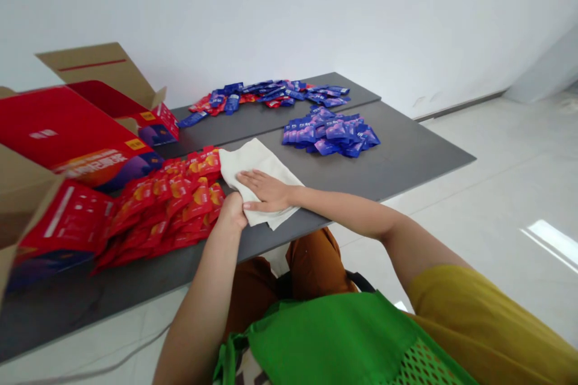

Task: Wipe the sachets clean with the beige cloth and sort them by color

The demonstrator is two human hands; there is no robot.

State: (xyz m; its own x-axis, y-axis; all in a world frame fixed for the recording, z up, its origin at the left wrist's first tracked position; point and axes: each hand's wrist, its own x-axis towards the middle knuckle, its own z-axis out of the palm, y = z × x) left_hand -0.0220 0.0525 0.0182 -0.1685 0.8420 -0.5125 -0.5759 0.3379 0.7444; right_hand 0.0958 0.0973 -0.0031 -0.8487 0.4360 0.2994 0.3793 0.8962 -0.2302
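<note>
A folded white cloth (275,165) lies on the grey table, just right of a heap of red packets (171,204). My right hand (266,191) rests flat on top of it, palm down with the fingers stretched out to the left. At the cloth's left edge is my left hand (235,209), bent in at the wrist beside the red packets. The fingers of that hand are hidden by the cloth, so their grip does not show.
Open red cartons (85,132) stand at the left, flaps raised. Purple-blue packets (332,132) are piled right of centre. Mixed blue and red packets (271,93) lie along the back, near the white wall. The grey table (406,153) ends at the right above a pale floor.
</note>
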